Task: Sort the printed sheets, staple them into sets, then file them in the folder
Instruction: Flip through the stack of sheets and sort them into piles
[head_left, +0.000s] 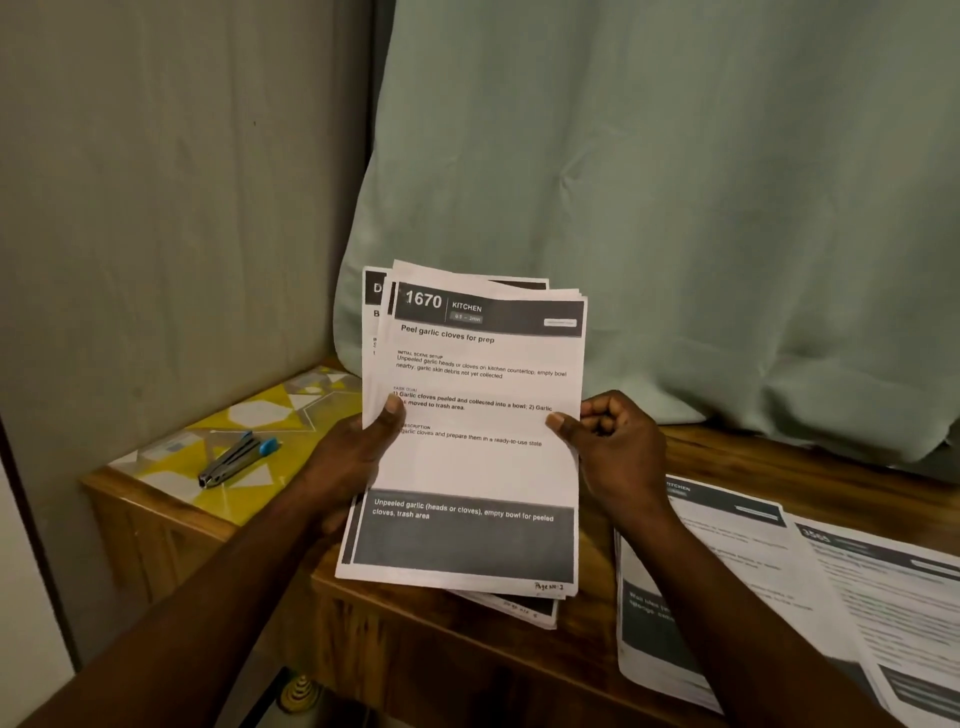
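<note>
Two hands on your sheet stack (483, 467), left hand (358, 447) pinching left edge, right hand (613, 441) the right, stapler (236, 460), seemingly closed, on worktop (156, 483).

Top sheet (483, 415): "1670 KITCHEN", "Peel garlic cloves for prep" (handwritten "Page no: 2").

Both bare: left hand (356, 457), right hand (621, 441). Likewise left forearm (208, 597) and right forearm (743, 597), uncovered right to frame edge. Thumbnails (396, 404) short, rounded, probably unpainted, though light is dim. Fingers (605, 415) of right hand show creased knuckles. Wrists plain, skin only.
</note>
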